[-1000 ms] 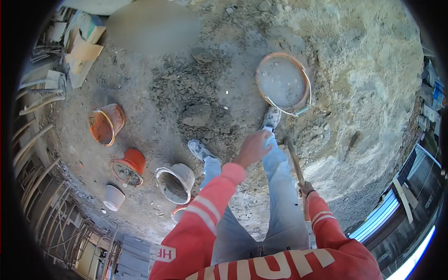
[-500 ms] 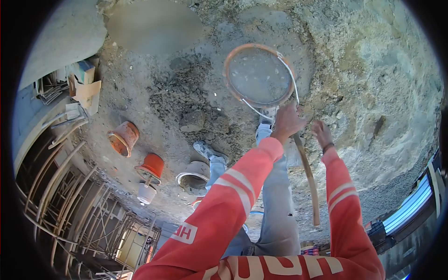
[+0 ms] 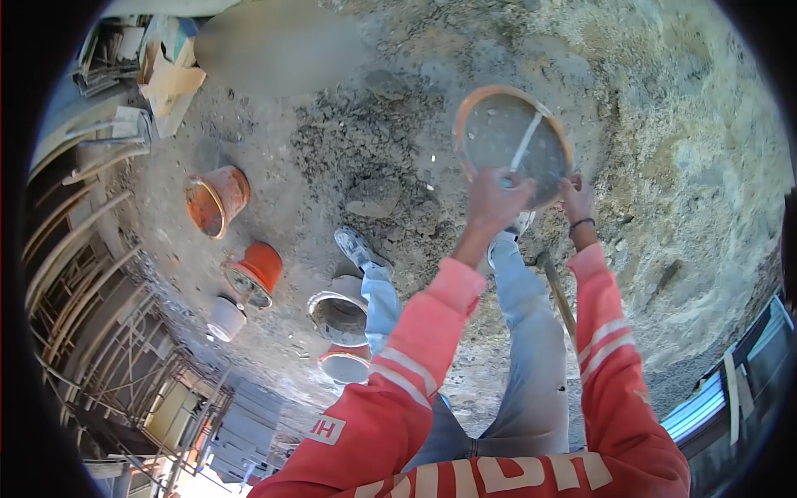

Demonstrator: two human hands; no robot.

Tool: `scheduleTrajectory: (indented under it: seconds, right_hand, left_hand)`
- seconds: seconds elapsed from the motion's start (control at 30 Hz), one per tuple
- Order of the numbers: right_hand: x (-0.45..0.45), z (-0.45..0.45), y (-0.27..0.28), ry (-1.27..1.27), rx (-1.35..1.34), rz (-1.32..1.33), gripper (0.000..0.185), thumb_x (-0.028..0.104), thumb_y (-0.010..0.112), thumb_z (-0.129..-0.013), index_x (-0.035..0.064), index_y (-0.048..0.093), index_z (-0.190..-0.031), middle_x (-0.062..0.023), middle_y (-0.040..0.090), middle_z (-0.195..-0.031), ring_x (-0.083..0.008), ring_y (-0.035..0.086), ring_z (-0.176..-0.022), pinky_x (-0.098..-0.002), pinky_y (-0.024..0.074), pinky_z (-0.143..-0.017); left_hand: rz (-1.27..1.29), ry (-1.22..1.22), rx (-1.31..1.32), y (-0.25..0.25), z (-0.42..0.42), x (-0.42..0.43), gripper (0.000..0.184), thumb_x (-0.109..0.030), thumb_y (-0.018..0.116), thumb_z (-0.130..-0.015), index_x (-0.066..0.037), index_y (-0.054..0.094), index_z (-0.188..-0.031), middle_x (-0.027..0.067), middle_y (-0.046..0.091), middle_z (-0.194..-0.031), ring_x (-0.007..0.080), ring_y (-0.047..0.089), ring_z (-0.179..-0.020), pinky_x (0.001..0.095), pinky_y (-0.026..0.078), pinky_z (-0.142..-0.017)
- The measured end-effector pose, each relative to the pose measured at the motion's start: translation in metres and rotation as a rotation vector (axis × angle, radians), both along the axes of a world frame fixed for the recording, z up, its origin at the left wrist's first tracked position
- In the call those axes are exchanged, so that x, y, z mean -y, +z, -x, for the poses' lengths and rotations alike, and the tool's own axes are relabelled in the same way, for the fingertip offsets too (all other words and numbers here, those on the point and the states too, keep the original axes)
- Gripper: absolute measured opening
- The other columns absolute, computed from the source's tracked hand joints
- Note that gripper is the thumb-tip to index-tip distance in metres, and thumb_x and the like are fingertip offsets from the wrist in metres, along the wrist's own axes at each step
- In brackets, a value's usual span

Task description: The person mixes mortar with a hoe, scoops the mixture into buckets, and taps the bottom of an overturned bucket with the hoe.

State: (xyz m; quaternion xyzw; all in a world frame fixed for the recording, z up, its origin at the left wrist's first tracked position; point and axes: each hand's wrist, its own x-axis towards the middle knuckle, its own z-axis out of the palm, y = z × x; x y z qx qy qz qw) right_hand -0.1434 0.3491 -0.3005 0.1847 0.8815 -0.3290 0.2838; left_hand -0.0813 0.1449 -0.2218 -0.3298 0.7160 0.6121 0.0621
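Note:
In front of me stands a large orange-rimmed bucket filled with grey, wet-looking material. Its white handle crosses over the opening towards my left hand. The fingers of that hand are closed around the handle's lower end, near the bucket's near rim. My right hand has its fingers curled on the rim at the near right side. Just below the hands, a tool with a wooden shaft lies on the ground beside my right leg, partly hidden by my sleeve.
Loose grey rubble lies left of the bucket. Further left are a tipped orange bucket, a red-orange bucket, a small white bucket and a grey bucket near my foot. Scaffold poles line the left edge.
The handle has swung from the near side of the bucket to across its opening. My right hand has moved forward onto the rim. The view has shifted, with the bucket further right.

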Motion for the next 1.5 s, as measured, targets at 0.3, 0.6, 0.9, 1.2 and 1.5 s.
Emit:
scheduleTrajectory:
  seconds: [0.3,0.6,0.9,1.2,1.5]
  right_hand:
    - [0.293,-0.125,0.012,0.579,0.021,0.085,0.037,0.026,0.056,-0.077,0.0009,0.062,-0.103,-0.0252,0.064,-0.099,-0.0381,0.062,-0.098,-0.0459,0.0488,-0.086]
    - [0.209,-0.176,0.061,0.311,-0.117,0.284,0.028,0.005,0.056,-0.078,0.004,0.059,-0.106,-0.0148,0.067,-0.096,-0.0295,0.066,-0.088,-0.0387,0.0516,-0.08]
    - [-0.17,-0.21,0.065,0.465,0.786,-0.689,0.085,0.054,0.07,-0.073,0.0019,0.039,-0.133,-0.026,0.058,-0.111,-0.0383,0.058,-0.103,-0.0464,0.0468,-0.09]
    - [-0.227,-0.288,0.051,-0.224,0.859,-0.082,0.023,0.019,0.067,-0.078,-0.0006,0.059,-0.07,-0.0096,0.06,-0.063,-0.0195,0.059,-0.05,-0.0371,0.0507,-0.047]
    - [-0.013,-0.052,0.27,0.312,0.146,-0.333,0.025,0.021,0.063,-0.084,-0.0031,0.057,-0.085,-0.0067,0.052,-0.053,-0.0177,0.052,-0.041,-0.0335,0.0421,-0.04]
  left_hand:
    - [-0.404,0.852,0.239,-0.092,-0.164,0.149,0.022,-0.027,0.069,-0.086,-0.012,0.055,-0.078,-0.0092,0.043,-0.058,0.0011,0.036,-0.047,0.0211,0.025,-0.042]
    - [0.081,0.569,0.385,-0.154,-0.222,0.188,0.042,-0.033,0.076,-0.08,0.0,0.059,-0.1,0.0028,0.059,-0.082,0.0112,0.054,-0.07,0.0272,0.044,-0.062]
    - [-0.204,0.469,0.474,-0.18,-0.25,0.242,0.065,-0.04,0.069,-0.083,-0.007,0.047,-0.134,0.0063,0.061,-0.104,0.0141,0.058,-0.097,0.0295,0.047,-0.075]
    - [-0.133,0.522,0.463,-0.08,-0.231,0.16,0.041,-0.027,0.06,-0.089,-0.006,0.053,-0.123,0.0059,0.061,-0.102,0.0118,0.057,-0.08,0.0243,0.047,-0.065]
    - [-0.716,-0.394,0.062,0.185,-0.179,-0.1,0.074,-0.02,0.078,-0.07,-0.004,0.041,-0.132,0.0162,0.06,-0.114,0.0234,0.061,-0.101,0.0339,0.05,-0.081]
